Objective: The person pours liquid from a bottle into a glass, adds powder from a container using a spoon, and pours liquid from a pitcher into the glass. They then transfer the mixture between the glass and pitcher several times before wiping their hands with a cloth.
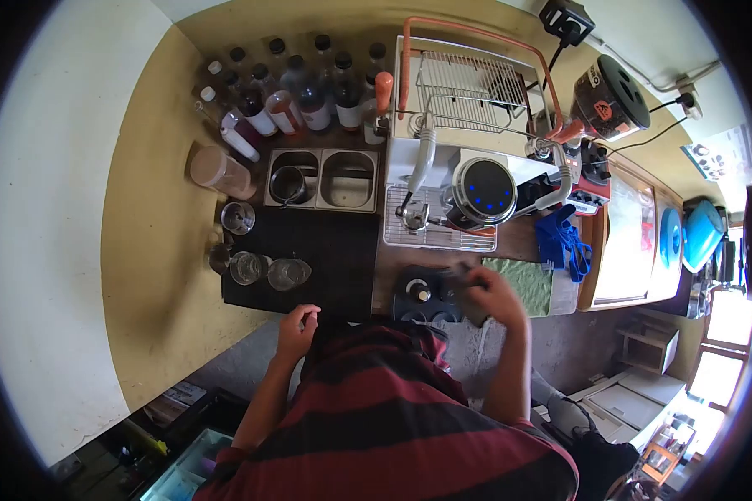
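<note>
My left hand [298,331] rests by the front edge of the black counter mat [330,250], its fingers curled in and nothing showing in them. Two clear glass jugs, a left one [245,268] and a right one [288,274], stand on the mat beyond it. Over the right side of a black tamping station [422,313], my right hand [495,296] is closed around something dark, smeared by motion; its kind cannot be made out. A small round light-topped tool [421,294] sits in the station. The green cloth [522,284] lies just right of that hand.
An espresso machine [468,146] with steam wands stands behind, a round grinder-like device with blue lights [486,190] before it. Several syrup bottles [309,100] line the back left, behind steel inset pans [348,179]. A blue cloth [561,242] lies right.
</note>
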Tool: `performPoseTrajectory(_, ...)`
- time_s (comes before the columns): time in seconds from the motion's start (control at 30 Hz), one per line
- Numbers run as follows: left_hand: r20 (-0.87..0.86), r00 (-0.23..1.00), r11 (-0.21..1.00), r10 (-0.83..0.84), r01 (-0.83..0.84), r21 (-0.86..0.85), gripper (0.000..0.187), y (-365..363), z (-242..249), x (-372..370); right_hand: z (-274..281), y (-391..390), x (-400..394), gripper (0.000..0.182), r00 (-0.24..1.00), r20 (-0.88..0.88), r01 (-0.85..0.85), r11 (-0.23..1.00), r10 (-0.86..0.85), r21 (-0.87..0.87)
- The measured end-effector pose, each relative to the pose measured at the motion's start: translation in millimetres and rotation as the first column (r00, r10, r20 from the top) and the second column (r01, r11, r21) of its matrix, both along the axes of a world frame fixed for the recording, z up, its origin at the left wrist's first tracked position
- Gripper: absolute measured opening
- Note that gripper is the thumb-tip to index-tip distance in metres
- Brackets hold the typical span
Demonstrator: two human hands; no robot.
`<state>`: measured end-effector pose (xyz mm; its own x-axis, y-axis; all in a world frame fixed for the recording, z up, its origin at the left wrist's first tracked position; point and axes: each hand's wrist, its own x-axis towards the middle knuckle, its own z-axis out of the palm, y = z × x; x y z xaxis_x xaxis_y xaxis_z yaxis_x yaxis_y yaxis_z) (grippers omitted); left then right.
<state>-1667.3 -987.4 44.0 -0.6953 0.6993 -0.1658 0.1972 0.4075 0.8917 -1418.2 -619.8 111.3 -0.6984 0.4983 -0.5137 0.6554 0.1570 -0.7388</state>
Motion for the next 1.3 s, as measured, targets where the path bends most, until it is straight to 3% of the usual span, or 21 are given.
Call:
performPoseTrajectory(0.03, -0.012, 1.0, 1.0, 0.008, -0.008, -0.003, 0.012, -3, -6, 4, -16, 15, 23, 0.03, 0.989, 0.058, 0.132, 0.989, -0.136, 0.07)
performPoseTrajectory(0.1, -0.047, 0.998, 0.999, 0.036, -0.036, -0.009, 0.011, -6, -16, 6, -58, 34, 54, 0.029, 0.963, 0.077, 0.183, 0.832, -0.26, 0.524)
performPoseTrajectory(0.17, -0.086, 0.993, 0.997, 0.08, -0.081, -0.014, 0.011, -7, -23, 9, -102, 47, 75, 0.034, 0.95, 0.062, 0.232, 0.823, -0.307, 0.519)
performPoseTrajectory(0.27, -0.121, 0.97, 0.977, 0.211, -0.212, 0.008, 0.01, -6, -32, 7, -132, 30, 88, 0.048, 0.909, 0.287, 0.055, 0.768, -0.303, 0.638)
performPoseTrajectory(0.37, -0.087, 0.936, 0.94, 0.341, -0.339, 0.035, 0.01, -9, -33, -1, -154, 28, 98, 0.054, 0.919, 0.189, 0.176, 0.787, -0.347, 0.591)
performPoseTrajectory(0.5, -0.12, 0.903, 0.911, 0.413, -0.407, 0.07, 0.011, -14, -40, -11, -124, 4, 85, 0.05, 0.875, 0.309, 0.052, 0.707, -0.373, 0.705)
performPoseTrajectory(0.53, -0.108, 0.9, 0.907, 0.421, -0.418, 0.052, 0.01, -18, -39, -13, -111, 0, 78, 0.039, 0.907, 0.199, 0.119, 0.679, -0.371, 0.725)
performPoseTrajectory(0.6, -0.086, 0.897, 0.9, 0.435, -0.435, 0.02, 0.009, -24, -37, -18, -75, 7, 63, 0.032, 0.962, 0.225, 0.055, 0.917, -0.154, 0.394)
performPoseTrajectory(0.63, -0.112, 0.893, 0.899, 0.436, -0.437, 0.02, 0.008, -27, -38, -20, -61, 9, 57, 0.029, 0.978, 0.205, 0.002, 0.979, -0.045, 0.206)
performPoseTrajectory(0.67, -0.137, 0.89, 0.9, 0.435, -0.436, 0.019, 0.007, -31, -39, -23, -52, 3, 48, 0.026, 0.995, 0.105, -0.013, 0.991, -0.001, 0.134)
performPoseTrajectory(0.77, -0.139, 0.871, 0.882, 0.471, -0.47, 0.044, 0.008, -39, -37, -27, 17, -10, -8, 0.03, 0.95, 0.253, -0.169, 0.983, 0.182, -0.07)
performPoseTrajectory(0.8, -0.127, 0.862, 0.872, 0.49, -0.486, 0.06, 0.01, -41, -37, -29, 7, -15, -11, 0.032, 0.973, 0.124, -0.195, 0.981, 0.194, -0.007)
performPoseTrajectory(0.9, -0.179, 0.884, 0.88, 0.432, -0.456, -0.13, 0.019, -58, -32, -41, 11, -31, -50, 0.031, 0.959, -0.051, -0.28, 0.959, 0.278, -0.039)
performPoseTrajectory(1.0, -0.248, 0.87, 0.894, 0.425, -0.447, -0.037, 0.027, -66, -23, -56, 20, -54, -103, 0.03, 0.947, -0.057, -0.321, 0.945, 0.318, -0.059)
performPoseTrajectory(1.07, -0.311, 0.845, 0.892, 0.435, -0.453, 0.018, 0.021, -68, -12, -72, 19, -74, -136, 0.029, 0.925, -0.1, -0.366, 0.93, 0.368, 0.039)
performPoseTrajectory(1.17, -0.357, 0.834, 0.903, 0.42, -0.424, 0.071, 0.013, -68, 4, -114, 26, -111, -187, 0.032, 0.89, -0.205, -0.408, 0.912, 0.407, 0.039)
performPoseTrajectory(1.2, -0.363, 0.837, 0.909, 0.41, -0.41, 0.082, 0.015, -70, 7, -129, 14, -121, -198, 0.042, 0.878, -0.217, -0.438, 0.899, 0.428, 0.0)
performPoseTrajectory(1.3, -0.322, 0.919, 0.963, 0.225, -0.261, -0.071, 0.048, -77, 4, -183, -1, -154, -227, 0.064, 0.837, -0.213, -0.494, 0.863, 0.504, 0.102)
